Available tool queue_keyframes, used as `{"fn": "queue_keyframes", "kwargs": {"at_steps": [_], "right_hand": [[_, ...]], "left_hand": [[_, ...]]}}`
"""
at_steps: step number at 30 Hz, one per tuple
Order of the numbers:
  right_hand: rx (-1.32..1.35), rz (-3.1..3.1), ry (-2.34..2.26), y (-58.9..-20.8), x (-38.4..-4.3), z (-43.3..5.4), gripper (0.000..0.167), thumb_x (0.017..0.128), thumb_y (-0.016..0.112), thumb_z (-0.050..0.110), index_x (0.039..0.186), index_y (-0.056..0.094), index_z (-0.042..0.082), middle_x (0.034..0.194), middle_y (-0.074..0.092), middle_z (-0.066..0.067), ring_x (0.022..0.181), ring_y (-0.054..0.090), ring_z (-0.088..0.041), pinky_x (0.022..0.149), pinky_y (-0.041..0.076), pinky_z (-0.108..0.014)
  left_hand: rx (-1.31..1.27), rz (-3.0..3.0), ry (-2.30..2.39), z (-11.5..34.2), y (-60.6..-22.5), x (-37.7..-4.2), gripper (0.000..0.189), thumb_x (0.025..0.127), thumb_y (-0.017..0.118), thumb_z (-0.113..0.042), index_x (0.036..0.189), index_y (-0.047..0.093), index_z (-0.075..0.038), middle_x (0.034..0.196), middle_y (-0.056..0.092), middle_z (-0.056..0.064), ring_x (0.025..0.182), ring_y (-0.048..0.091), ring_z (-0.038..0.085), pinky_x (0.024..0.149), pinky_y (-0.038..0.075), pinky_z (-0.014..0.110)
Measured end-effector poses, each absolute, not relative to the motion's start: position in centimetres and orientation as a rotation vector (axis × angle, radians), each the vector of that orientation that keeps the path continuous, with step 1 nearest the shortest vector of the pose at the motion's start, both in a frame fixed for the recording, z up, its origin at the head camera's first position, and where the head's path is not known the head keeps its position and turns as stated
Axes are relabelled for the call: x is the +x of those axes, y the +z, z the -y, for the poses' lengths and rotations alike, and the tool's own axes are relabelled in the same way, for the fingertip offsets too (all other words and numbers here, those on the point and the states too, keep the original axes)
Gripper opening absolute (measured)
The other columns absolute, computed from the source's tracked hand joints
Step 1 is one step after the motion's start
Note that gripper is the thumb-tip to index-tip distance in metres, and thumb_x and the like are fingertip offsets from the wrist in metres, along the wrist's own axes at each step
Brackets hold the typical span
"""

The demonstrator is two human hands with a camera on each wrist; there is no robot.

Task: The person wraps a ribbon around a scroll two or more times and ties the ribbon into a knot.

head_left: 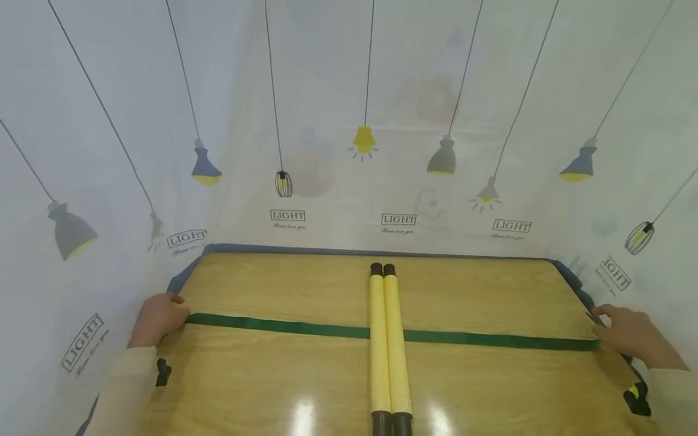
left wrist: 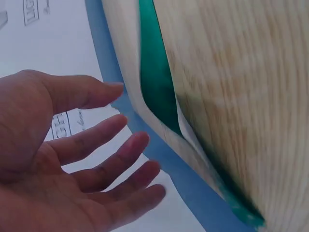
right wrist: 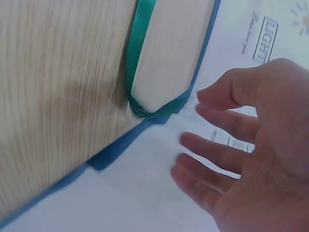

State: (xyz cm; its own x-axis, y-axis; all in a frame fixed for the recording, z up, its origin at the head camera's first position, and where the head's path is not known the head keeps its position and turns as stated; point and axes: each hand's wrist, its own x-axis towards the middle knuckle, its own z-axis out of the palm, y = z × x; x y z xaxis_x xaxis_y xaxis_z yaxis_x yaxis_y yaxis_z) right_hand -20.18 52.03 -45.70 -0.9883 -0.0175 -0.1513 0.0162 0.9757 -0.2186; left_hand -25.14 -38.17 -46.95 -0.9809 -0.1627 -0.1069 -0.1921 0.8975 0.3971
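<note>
A green ribbon (head_left: 305, 328) runs across a wood-grain tabletop (head_left: 262, 375) from side to side. Beside its left end is my left hand (head_left: 158, 318), fingers spread and holding nothing in the left wrist view. There the ribbon (left wrist: 159, 82) lies partly folded, with a twisted part near the table's edge. At the other end my right hand (head_left: 632, 333) is just off the table's rim. The right wrist view shows its fingers (right wrist: 212, 150) loosely bent with nothing between them, and the ribbon (right wrist: 137, 43) bending round toward the table edge.
Two yellow tubes (head_left: 388, 345) with dark ends lie side by side at the middle, across the ribbon's line. Blue edging (head_left: 327, 249) borders the table. Small black pieces sit at the left edge (head_left: 162, 372) and right edge (head_left: 637, 399). White lamp-printed sheeting (head_left: 338, 91) surrounds the table.
</note>
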Motion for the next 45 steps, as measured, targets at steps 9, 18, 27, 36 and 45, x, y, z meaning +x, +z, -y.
{"fn": "queue_keyframes", "kwargs": {"at_steps": [9,18,27,36,45], "right_hand": [[-0.153,-3.057,-0.557,-46.5,-20.9,-46.5,0.043,0.101,0.059,0.017,0.128,0.057,-0.016,0.12,0.057,-0.044,0.096,0.063,-0.05,0.075,0.053,-0.057],[-0.141,-2.957,-0.616,-47.3,-21.0,-39.6,0.042,0.104,0.059,0.029,0.123,0.061,-0.008,0.112,0.067,-0.029,0.096,0.066,-0.042,0.075,0.055,-0.052],[-0.063,-2.881,-0.654,-47.7,-20.4,-34.3,0.046,0.103,0.059,0.039,0.111,0.068,-0.005,0.094,0.072,-0.013,0.08,0.065,-0.022,0.068,0.054,-0.042],[0.141,-2.782,-0.604,-48.8,-19.7,-31.9,0.057,0.101,0.051,0.057,0.064,0.051,0.013,0.057,0.044,0.001,0.051,0.04,-0.012,0.049,0.035,-0.027],[0.193,-2.802,-0.582,-49.5,-20.0,-31.1,0.055,0.102,0.054,0.053,0.063,0.046,0.015,0.056,0.036,0.004,0.05,0.032,-0.009,0.047,0.028,-0.022]], "left_hand": [[-0.125,-3.101,0.711,31.1,-47.1,-24.3,0.051,0.098,0.065,-0.032,0.121,0.06,0.013,0.122,0.058,0.038,0.111,0.053,0.052,0.088,0.049,0.061],[-0.081,-2.959,0.854,22.9,-48.6,-24.2,0.044,0.098,0.066,-0.046,0.097,0.067,-0.002,0.088,0.068,0.012,0.069,0.059,0.022,0.06,0.048,0.034],[-0.039,-2.908,0.823,15.8,-49.5,-23.3,0.059,0.096,0.067,-0.052,0.054,0.043,-0.017,0.05,0.032,-0.006,0.047,0.028,0.009,0.045,0.024,0.024],[-0.127,-2.822,0.669,12.9,-49.7,-23.5,0.067,0.095,0.063,-0.059,0.048,0.047,-0.016,0.04,0.035,-0.006,0.038,0.034,0.01,0.039,0.023,0.022],[-0.106,-2.831,0.673,12.1,-50.1,-24.4,0.057,0.097,0.069,-0.044,0.052,0.06,-0.01,0.039,0.049,-0.001,0.035,0.04,0.01,0.037,0.026,0.021]]}}
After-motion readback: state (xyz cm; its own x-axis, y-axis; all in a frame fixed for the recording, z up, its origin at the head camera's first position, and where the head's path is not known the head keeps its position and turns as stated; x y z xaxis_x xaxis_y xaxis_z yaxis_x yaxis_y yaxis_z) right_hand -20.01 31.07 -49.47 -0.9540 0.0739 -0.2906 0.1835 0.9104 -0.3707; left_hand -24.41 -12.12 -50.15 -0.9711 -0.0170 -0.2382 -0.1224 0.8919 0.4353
